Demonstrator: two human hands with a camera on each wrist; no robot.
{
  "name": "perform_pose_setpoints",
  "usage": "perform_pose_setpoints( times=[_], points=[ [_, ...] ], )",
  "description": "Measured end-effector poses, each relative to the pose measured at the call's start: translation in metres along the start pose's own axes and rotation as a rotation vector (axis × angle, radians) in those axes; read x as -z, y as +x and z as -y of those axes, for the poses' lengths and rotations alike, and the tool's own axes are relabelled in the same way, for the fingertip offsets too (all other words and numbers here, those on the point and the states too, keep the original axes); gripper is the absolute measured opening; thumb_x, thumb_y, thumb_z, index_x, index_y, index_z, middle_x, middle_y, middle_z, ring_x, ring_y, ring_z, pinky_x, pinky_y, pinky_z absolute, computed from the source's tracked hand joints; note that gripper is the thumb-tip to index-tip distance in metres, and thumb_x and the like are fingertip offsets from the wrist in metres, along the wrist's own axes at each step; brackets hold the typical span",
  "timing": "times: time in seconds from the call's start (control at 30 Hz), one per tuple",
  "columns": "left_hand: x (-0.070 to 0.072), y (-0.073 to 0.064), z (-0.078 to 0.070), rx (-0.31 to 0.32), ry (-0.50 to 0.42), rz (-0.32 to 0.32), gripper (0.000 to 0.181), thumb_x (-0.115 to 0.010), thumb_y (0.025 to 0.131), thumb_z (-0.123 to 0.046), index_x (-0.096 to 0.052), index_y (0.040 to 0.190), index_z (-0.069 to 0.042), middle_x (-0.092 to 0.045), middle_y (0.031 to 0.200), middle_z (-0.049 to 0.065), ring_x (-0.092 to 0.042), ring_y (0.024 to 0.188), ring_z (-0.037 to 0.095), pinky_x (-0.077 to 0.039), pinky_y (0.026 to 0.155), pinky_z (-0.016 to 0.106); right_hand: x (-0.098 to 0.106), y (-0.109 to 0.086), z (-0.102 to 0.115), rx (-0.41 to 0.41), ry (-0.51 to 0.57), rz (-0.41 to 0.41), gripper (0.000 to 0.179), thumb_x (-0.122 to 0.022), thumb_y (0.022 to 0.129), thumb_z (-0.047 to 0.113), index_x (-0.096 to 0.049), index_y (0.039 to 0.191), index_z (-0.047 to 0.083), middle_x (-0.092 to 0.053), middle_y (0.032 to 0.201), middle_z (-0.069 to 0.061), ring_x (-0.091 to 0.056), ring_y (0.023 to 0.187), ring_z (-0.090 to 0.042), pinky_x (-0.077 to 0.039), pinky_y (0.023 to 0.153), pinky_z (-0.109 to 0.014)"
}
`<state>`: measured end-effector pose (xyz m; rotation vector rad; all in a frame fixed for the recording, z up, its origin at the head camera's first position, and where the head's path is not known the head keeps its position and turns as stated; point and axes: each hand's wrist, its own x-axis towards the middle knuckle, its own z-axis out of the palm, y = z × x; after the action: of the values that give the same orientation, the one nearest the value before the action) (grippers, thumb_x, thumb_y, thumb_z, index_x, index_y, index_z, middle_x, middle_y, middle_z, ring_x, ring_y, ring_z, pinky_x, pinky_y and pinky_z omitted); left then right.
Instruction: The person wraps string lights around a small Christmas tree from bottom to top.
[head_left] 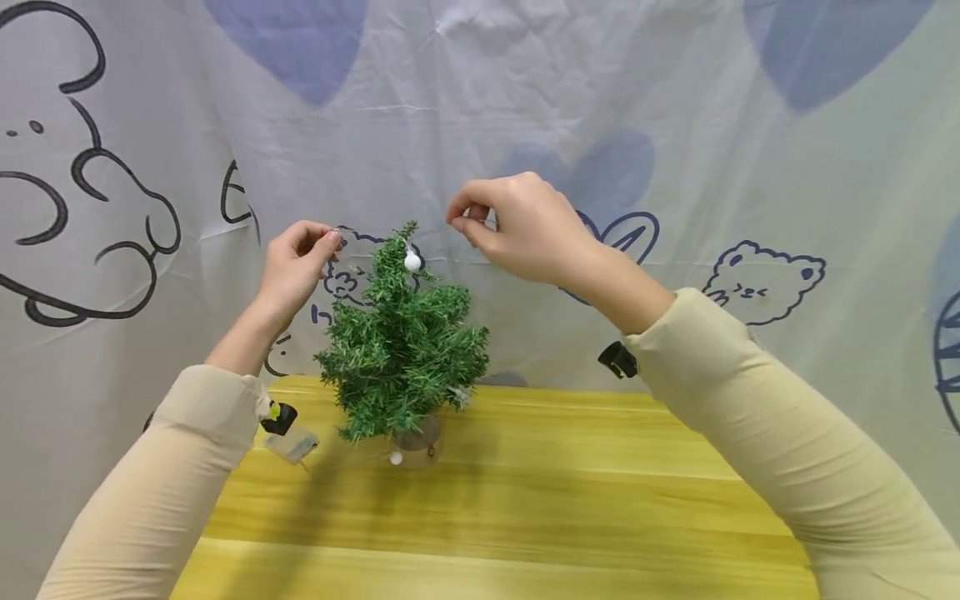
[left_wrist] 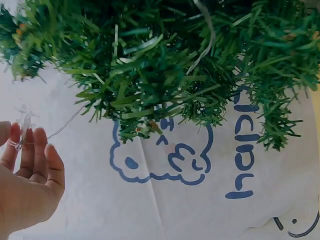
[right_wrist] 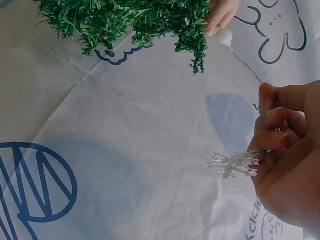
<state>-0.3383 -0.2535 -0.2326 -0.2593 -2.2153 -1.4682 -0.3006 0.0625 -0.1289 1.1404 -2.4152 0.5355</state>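
A small artificial Christmas tree (head_left: 405, 350) stands upright on the table, its base (head_left: 420, 442) partly under the branches. Left of its top, my left hand (head_left: 294, 265) pinches a thin wire with a clear ornament (left_wrist: 23, 130) at the fingertips. On the other side, raised above the tree's top, my right hand (head_left: 528, 225) grips the wire (right_wrist: 246, 66) between thumb and fingers. A clear snowflake ornament (right_wrist: 232, 164) sticks out from that hand. Between the hands, a white ball (head_left: 412, 262) hangs on the wire in front of the treetop.
Another white ball (head_left: 396, 457) is by the base. A pale translucent box (head_left: 292, 445) lies on the yellow wood-grain table (head_left: 570, 500), near my left sleeve. A light curtain (head_left: 675, 108) with cartoon drawings hangs close behind the tree.
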Motion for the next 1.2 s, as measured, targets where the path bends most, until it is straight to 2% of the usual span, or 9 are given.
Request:
perform_pose_setpoints(
  times=[0.1, 0.3, 0.5, 0.63, 0.87, 1.07, 1.2],
  points=[
    [0.0, -0.01, 0.001, -0.044, 0.018, -0.024, 0.028, -0.058, 0.109, -0.027, -0.064, 0.12, -0.003, -0.063, 0.096, -0.011, -0.056, 0.088, 0.007, -0.048, 0.07, 0.018, -0.001, -0.007, -0.002, 0.019, -0.006, -0.016, 0.017, -0.063, 0.105, 0.017, -0.077, 0.112, 0.014, -0.076, 0.098, 0.001, -0.059, 0.064, -0.015, -0.04, 0.059, -0.03],
    [0.001, -0.022, 0.008, -0.075, 0.048, -0.013, 0.032, -0.059, 0.108, -0.027, -0.064, 0.125, 0.0, -0.067, 0.102, -0.013, -0.058, 0.09, 0.007, -0.049, 0.075, 0.017, -0.005, -0.019, -0.006, 0.093, 0.019, -0.039, 0.014, -0.065, 0.103, 0.013, -0.077, 0.11, 0.01, -0.077, 0.096, -0.001, -0.064, 0.072, -0.013, -0.045, 0.062, -0.03],
    [0.005, -0.046, 0.011, -0.094, 0.002, -0.019, 0.026, -0.062, 0.107, -0.025, -0.065, 0.122, -0.005, -0.071, 0.106, -0.017, -0.062, 0.102, 0.007, -0.049, 0.081, 0.018, -0.009, -0.034, -0.006, 0.192, 0.072, -0.02, 0.013, -0.067, 0.101, 0.009, -0.076, 0.11, 0.007, -0.076, 0.094, -0.003, -0.061, 0.065, -0.01, -0.049, 0.061, -0.029],
    [0.004, -0.064, 0.01, -0.137, 0.011, -0.04, 0.026, -0.063, 0.106, -0.022, -0.066, 0.121, -0.001, -0.074, 0.108, -0.017, -0.065, 0.105, 0.006, -0.048, 0.081, 0.018, -0.012, -0.045, -0.008, 0.257, 0.094, 0.005, 0.014, -0.069, 0.099, 0.006, -0.076, 0.111, 0.007, -0.076, 0.092, -0.002, -0.058, 0.061, -0.005, -0.052, 0.061, -0.027],
    [-0.003, -0.089, 0.015, -0.207, 0.052, -0.136, 0.016, -0.069, 0.102, -0.011, -0.073, 0.113, 0.0, -0.074, 0.117, -0.007, -0.065, 0.101, 0.003, -0.05, 0.083, 0.017, -0.025, -0.071, -0.018, 0.352, 0.178, 0.031, 0.017, -0.07, 0.096, -0.001, -0.076, 0.111, 0.004, -0.077, 0.091, -0.001, -0.061, 0.063, -0.002, -0.053, 0.06, -0.023],
    [-0.006, -0.098, 0.016, -0.266, 0.031, -0.238, 0.012, -0.071, 0.098, 0.0, -0.075, 0.108, 0.002, -0.065, 0.107, -0.015, -0.062, 0.098, 0.004, -0.048, 0.085, 0.019, -0.036, -0.089, -0.029, 0.393, 0.235, 0.031, 0.022, -0.071, 0.094, -0.005, -0.076, 0.114, 0.002, -0.077, 0.093, -0.002, -0.068, 0.074, -0.006, -0.053, 0.059, -0.022],
    [-0.01, -0.1, 0.012, -0.298, 0.032, -0.251, 0.011, -0.072, 0.097, 0.001, -0.075, 0.108, 0.002, -0.065, 0.104, -0.016, -0.063, 0.095, 0.004, -0.049, 0.085, 0.019, -0.042, -0.099, -0.035, 0.386, 0.26, -0.009, 0.024, -0.069, 0.093, -0.009, -0.075, 0.115, 0.001, -0.077, 0.093, -0.003, -0.069, 0.076, -0.009, -0.055, 0.062, -0.021]
  ],
)
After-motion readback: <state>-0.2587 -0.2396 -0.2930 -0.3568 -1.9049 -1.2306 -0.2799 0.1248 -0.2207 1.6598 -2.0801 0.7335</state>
